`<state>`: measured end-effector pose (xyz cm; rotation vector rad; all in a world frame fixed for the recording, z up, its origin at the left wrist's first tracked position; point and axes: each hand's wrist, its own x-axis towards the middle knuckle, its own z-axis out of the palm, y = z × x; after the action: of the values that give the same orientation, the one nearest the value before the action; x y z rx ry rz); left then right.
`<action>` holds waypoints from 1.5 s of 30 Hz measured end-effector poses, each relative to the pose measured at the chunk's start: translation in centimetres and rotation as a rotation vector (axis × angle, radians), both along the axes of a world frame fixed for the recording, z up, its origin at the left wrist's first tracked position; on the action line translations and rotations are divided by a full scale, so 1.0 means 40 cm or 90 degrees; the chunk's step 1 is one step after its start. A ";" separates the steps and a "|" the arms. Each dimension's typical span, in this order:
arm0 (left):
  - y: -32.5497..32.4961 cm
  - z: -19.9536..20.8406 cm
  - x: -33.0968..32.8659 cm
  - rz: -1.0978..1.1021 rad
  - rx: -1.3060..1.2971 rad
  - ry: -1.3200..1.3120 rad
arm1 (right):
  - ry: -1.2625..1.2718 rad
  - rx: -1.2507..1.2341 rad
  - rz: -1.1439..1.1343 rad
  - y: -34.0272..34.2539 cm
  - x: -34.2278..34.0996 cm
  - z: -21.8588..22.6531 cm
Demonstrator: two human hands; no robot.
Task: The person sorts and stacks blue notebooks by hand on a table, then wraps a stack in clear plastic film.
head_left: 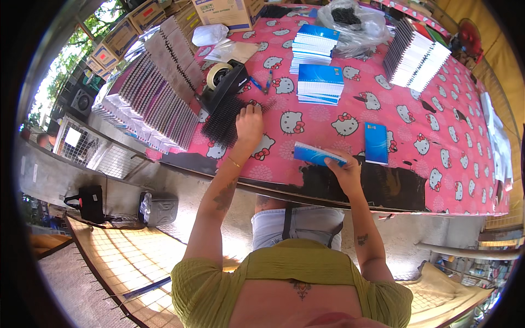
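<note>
My left hand (250, 124) rests at the right side of a pile of black spiral binding coils (221, 124), its fingers curled down among them. What lies under the fingertips is hidden. In my right hand (344, 168) is a small blue-covered notebook (317, 154), tilted, its white page edge up, above the table's near edge. Another blue notebook (376, 143) lies flat to the right of that hand. Farther back stand a short stack of blue notebooks (320, 82) and a taller stack (314, 46) behind it.
A black tape dispenser (229, 85) stands behind the coils. Tall piles of spiral-bound notebooks (147, 104) fill the left; more bound notebooks (415, 54) stand far right. Pens (262, 83), a plastic bag (355, 33) and cartons (227, 13) lie farther back on the pink patterned tablecloth (328, 128).
</note>
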<state>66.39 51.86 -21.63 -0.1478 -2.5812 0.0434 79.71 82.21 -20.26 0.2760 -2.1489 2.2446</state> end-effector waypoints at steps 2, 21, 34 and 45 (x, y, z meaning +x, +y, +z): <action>0.010 0.002 0.008 -0.036 0.003 0.024 | 0.002 0.021 0.016 -0.005 -0.004 -0.020; 0.070 0.013 0.135 -0.156 0.155 -0.007 | 0.037 0.030 0.012 -0.021 0.012 -0.022; 0.128 0.179 0.273 -0.384 0.425 -0.091 | 0.042 0.038 0.008 -0.002 0.003 -0.031; 0.115 0.136 0.282 -0.345 0.500 -0.148 | 0.044 0.033 0.015 -0.007 0.002 -0.026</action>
<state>77.69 56.46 -16.17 -0.5615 -2.4829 -1.2157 79.80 81.94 -21.29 0.3763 -2.1830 2.1601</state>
